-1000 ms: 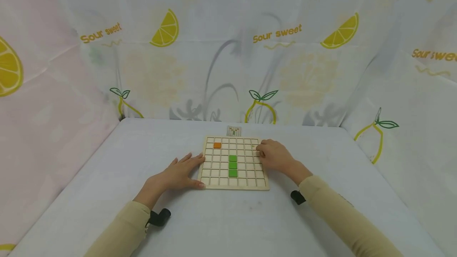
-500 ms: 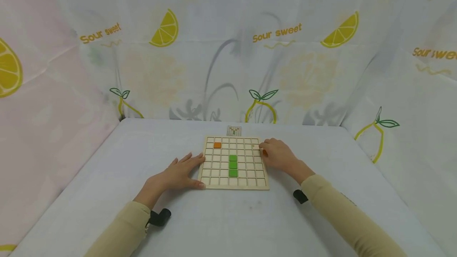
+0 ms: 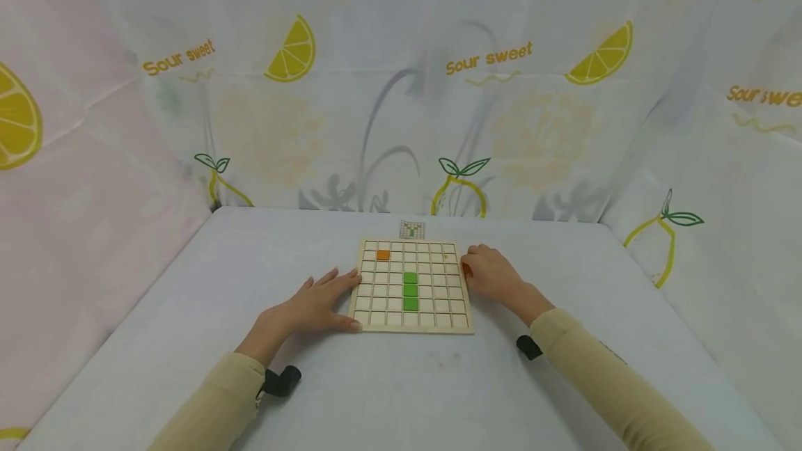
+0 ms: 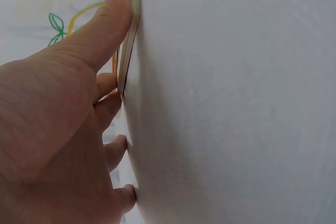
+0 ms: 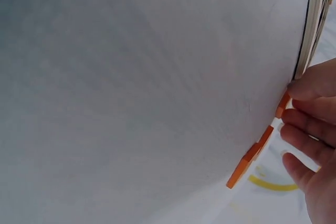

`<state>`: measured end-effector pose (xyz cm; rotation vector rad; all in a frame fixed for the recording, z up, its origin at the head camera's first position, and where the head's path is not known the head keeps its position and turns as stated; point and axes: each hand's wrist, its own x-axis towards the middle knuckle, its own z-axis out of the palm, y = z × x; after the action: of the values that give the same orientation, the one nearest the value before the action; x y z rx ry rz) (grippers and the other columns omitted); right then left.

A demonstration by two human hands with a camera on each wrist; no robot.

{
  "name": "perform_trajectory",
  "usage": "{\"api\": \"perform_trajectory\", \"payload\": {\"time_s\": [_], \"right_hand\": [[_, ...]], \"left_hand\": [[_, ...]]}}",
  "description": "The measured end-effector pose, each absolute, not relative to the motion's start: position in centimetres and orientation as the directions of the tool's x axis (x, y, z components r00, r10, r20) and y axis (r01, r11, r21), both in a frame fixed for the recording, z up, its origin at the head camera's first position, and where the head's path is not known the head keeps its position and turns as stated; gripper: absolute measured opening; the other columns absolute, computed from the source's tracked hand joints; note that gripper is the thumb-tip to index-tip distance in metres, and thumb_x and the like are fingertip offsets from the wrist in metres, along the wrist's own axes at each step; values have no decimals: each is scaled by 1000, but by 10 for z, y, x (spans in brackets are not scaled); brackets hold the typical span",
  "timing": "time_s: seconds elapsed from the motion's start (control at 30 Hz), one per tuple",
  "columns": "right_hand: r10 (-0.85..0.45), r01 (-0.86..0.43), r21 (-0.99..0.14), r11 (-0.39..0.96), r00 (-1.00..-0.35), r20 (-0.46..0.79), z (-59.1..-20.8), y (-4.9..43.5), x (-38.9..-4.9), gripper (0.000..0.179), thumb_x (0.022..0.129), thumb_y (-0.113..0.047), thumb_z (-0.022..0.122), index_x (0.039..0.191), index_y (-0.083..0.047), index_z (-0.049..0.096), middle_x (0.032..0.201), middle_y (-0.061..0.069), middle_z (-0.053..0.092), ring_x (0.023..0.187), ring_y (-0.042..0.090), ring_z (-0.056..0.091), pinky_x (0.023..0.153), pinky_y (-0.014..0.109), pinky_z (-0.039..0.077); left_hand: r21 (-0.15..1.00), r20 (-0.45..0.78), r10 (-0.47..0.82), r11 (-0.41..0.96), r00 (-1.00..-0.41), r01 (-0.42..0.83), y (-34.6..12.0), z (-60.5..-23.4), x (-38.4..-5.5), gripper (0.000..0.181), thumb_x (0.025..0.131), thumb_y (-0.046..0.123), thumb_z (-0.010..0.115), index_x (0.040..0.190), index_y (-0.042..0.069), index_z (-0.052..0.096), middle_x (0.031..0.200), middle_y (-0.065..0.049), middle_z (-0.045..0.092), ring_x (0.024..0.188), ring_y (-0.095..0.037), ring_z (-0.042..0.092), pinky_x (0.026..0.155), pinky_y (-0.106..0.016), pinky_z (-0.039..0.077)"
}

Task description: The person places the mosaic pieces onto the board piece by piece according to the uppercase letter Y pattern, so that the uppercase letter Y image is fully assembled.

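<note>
In the head view a pale wooden grid board (image 3: pixel 413 330) lies on the white table. One orange tile (image 3: pixel 383 255) sits in its upper left part, and several green tiles (image 3: pixel 410 290) form a column near its middle. My left hand (image 3: pixel 315 303) rests with spread fingers at the board's left edge, thumb at the near corner. Just off the right edge, my right hand (image 3: pixel 491 273) has bent fingers; in the right wrist view its thumb and forefinger pinch another orange tile (image 5: pixel 283 105), partly hidden by the fingers.
More orange tiles (image 5: pixel 242 167) lie on the table beside the right hand in the right wrist view. Behind the board is a small card (image 3: pixel 412 230) with a printed grid pattern. A lemon-print cloth (image 3: pixel 351 124) rises around the table's back and sides.
My right hand has moved right, from over the board's right column to just outside its edge, with orange now showing at its fingers. The left hand and the tiles on the board have stayed put.
</note>
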<state>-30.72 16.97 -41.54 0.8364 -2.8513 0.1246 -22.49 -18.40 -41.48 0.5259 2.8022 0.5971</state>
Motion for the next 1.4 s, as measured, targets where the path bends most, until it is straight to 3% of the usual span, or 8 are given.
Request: {"api": "perform_trajectory", "payload": {"time_s": [0.43, 0.93, 1.4], "right_hand": [[-509, -523, -15, 852, -835, 210, -417, 167, -304, 8, 86, -1, 64, 81, -3, 70, 78, 5, 57, 71, 19, 47, 66, 32, 44], [-529, -526, 75, 847, -822, 209, -413, 164, -301, 12, 85, -4, 64, 73, -4, 64, 75, 5, 56, 70, 21, 49, 65, 36, 47], [-498, -500, 41, 865, -847, 187, -411, 165, -303, 10, 88, -6, 62, 78, -6, 62, 76, 5, 58, 71, 21, 51, 68, 37, 49]], "left_hand": [[435, -142, 388, 851, -911, 294, -185, -418, -226, 97, 78, 60, 75, 156, 20, 34, 166, -1, 26, 155, -38, 13, 120, -70, 7], [425, -154, 375, 860, -914, 282, -182, -413, -224, 96, 77, 57, 77, 155, 19, 35, 166, -2, 26, 154, -38, 15, 119, -70, 9], [418, -167, 369, 867, -914, 273, -180, -410, -222, 96, 78, 58, 76, 155, 19, 35, 166, -2, 26, 155, -37, 15, 120, -70, 10]]}}
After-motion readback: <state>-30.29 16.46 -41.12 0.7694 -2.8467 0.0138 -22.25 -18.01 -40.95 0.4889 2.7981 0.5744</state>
